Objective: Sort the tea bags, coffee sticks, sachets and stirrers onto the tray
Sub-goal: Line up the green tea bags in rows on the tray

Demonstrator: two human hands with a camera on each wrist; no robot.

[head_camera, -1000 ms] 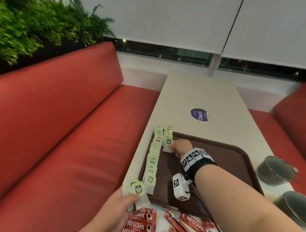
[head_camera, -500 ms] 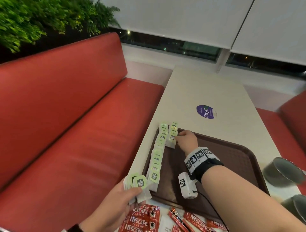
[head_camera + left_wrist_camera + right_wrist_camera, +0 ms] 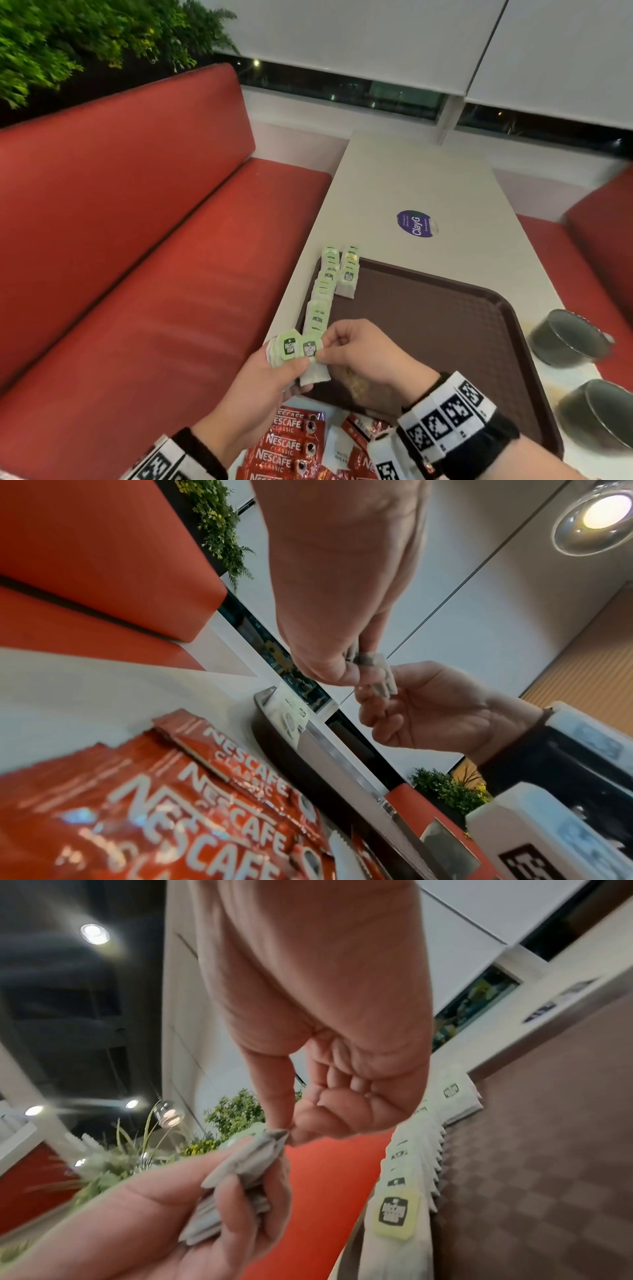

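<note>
Across the middle of the head view runs the pale table [image 3: 411, 178], and on it at lower right lies the brown tray [image 3: 428, 325], with two rows of tea bags [image 3: 323, 291] along its left edge. Red coffee sticks [image 3: 287, 445] lie at the bottom of the frame. At lower centre the left hand [image 3: 260, 387] clasps a small stack of tea bags [image 3: 291, 349], while the right hand [image 3: 363, 353] pinches the top bag's green tag [image 3: 310, 348]. Light, limp paper, probably: best taken by the tag.

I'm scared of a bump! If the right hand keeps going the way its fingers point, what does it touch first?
Nothing new: the right hand already pinches a tea bag from the left hand.
</note>
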